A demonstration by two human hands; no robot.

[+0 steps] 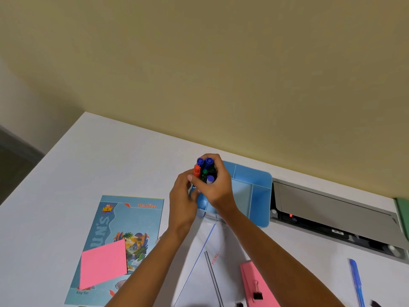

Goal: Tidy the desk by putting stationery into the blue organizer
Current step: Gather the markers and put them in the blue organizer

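The blue organizer (pixel 259 196) stands at the back of the white desk near the wall. My right hand (pixel 218 191) is wrapped around a bundle of markers (pixel 205 170) with blue, red, green and black caps, held upright over the organizer's left compartment. My left hand (pixel 182 201) touches the bundle and the organizer's left edge from the side; its fingertips are partly hidden. A blue pen (pixel 356 282) lies at the lower right. A black binder clip (pixel 257 294) sits on a pink pad (pixel 257 284).
A blue notebook (pixel 132 220) with a pink sticky pad (pixel 103 264) on it lies at the left. White paper (pixel 199 251) with a thin grey rod (pixel 212 278) lies under my arms. A grey cable hatch (pixel 336 212) is set into the desk at the right.
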